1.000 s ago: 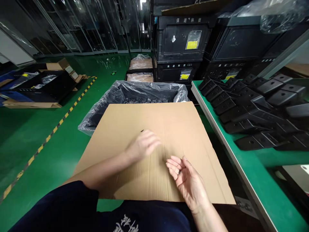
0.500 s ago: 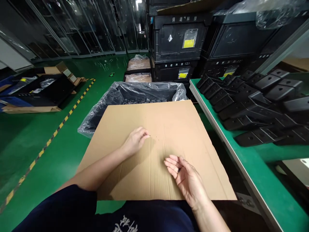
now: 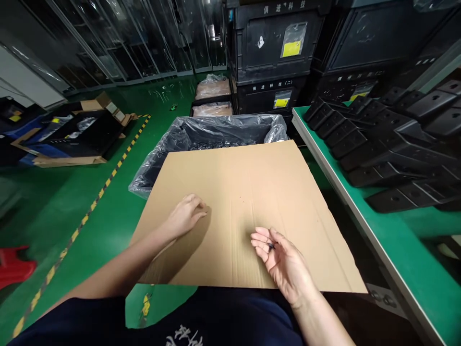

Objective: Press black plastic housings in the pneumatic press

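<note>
A large flat sheet of brown cardboard (image 3: pixel 230 178) lies in front of me, its far edge over a plastic-lined black bin (image 3: pixel 144 179). My left hand (image 3: pixel 185 215) hovers just above the sheet's left half, thumb and fingers drawn together in a pinch. A tiny dark spot shows at its fingertips, too small to name. Palm up over the right half, my right hand (image 3: pixel 284 264) is cupped, fingers half curled. Within it rests a small black piece (image 3: pixel 271 246), its exact kind unclear. A few dark specks dot the cardboard between the hands.
On the right, a green-topped bench (image 3: pixel 403 230) carries rows of black moulded parts (image 3: pixel 389 144). Black crates (image 3: pixel 277 57) are stacked behind. Black and blue bins (image 3: pixel 82 134) stand on the floor at left, beyond yellow-black tape (image 3: pixel 104 187). A red object (image 3: pixel 16 264) is at far left.
My left hand has drawn left and slightly toward me, away from the cardboard's middle. The black piece in my right palm shows more plainly. The whole view has shifted a little.
</note>
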The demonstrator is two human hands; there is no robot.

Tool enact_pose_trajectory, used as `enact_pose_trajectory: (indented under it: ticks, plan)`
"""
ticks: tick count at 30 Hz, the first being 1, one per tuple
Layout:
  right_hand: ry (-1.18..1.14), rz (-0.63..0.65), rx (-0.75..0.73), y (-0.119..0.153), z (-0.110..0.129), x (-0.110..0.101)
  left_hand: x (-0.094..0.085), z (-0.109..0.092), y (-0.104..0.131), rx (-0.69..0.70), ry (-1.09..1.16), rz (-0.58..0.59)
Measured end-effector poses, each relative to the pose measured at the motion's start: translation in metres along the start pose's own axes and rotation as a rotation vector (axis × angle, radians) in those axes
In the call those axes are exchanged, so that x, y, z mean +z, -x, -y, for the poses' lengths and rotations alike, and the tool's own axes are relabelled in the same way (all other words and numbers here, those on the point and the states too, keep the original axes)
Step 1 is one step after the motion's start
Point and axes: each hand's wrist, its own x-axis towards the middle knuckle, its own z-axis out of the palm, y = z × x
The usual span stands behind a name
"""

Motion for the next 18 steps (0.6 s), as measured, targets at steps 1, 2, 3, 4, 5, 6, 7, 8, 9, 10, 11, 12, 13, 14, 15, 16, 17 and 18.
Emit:
enact_pose_trajectory:
  ticks: [1,2,3,4,5,6,7,8,9,10,11,12,13,14,15,16,17,18]
  plan:
    - [0.006,0.013,0.008,0.000,-0.001,0.000,0.003,0.007,0.002,-0.012,-0.002,0.013]
    - [0.010,0.024,0.015,0.000,-0.002,-0.001,0.006,0.010,0.004,-0.014,-0.004,0.016]
    - [0.010,0.031,0.017,0.000,-0.003,-0.001,0.011,0.012,0.005,-0.010,-0.009,0.017]
    - [0.007,0.034,0.013,0.001,-0.003,-0.003,0.016,0.012,0.006,-0.007,-0.017,0.017]
    - [0.000,0.037,0.005,0.001,-0.003,-0.004,0.020,0.012,0.006,-0.002,-0.029,0.016]
    - [-0.010,0.039,-0.005,0.002,-0.003,-0.006,0.024,0.011,0.006,0.006,-0.043,0.016]
    - [-0.020,0.044,-0.014,0.002,-0.003,-0.008,0.026,0.010,0.005,0.018,-0.060,0.017]
    - [-0.032,0.049,-0.022,0.003,-0.003,-0.010,0.027,0.009,0.005,0.032,-0.077,0.019]
    - [-0.043,0.054,-0.029,0.003,-0.003,-0.011,0.028,0.009,0.004,0.048,-0.094,0.024]
    - [-0.052,0.057,-0.034,0.004,-0.004,-0.012,0.027,0.009,0.004,0.067,-0.104,0.032]
    - [-0.061,0.057,-0.038,0.004,-0.006,-0.012,0.026,0.010,0.004,0.090,-0.116,0.040]
    - [-0.069,0.054,-0.042,0.004,-0.007,-0.012,0.025,0.011,0.004,0.118,-0.135,0.040]
    - [-0.075,0.049,-0.044,0.005,-0.009,-0.011,0.024,0.013,0.003,0.150,-0.155,0.037]
    - [-0.079,0.043,-0.042,0.004,-0.010,-0.010,0.024,0.015,0.000,0.188,-0.197,0.018]
    - [-0.081,0.037,-0.038,0.004,-0.011,-0.009,0.023,0.017,-0.004,0.221,-0.239,-0.015]
    - [-0.080,0.038,-0.034,0.004,-0.011,-0.009,0.024,0.018,-0.009,0.250,-0.266,-0.040]
    - [-0.079,0.044,-0.040,0.004,-0.009,-0.010,0.025,0.019,-0.016,0.257,-0.300,-0.075]
    - [-0.079,0.052,-0.054,0.005,-0.008,-0.013,0.027,0.018,-0.024,0.239,-0.339,-0.121]
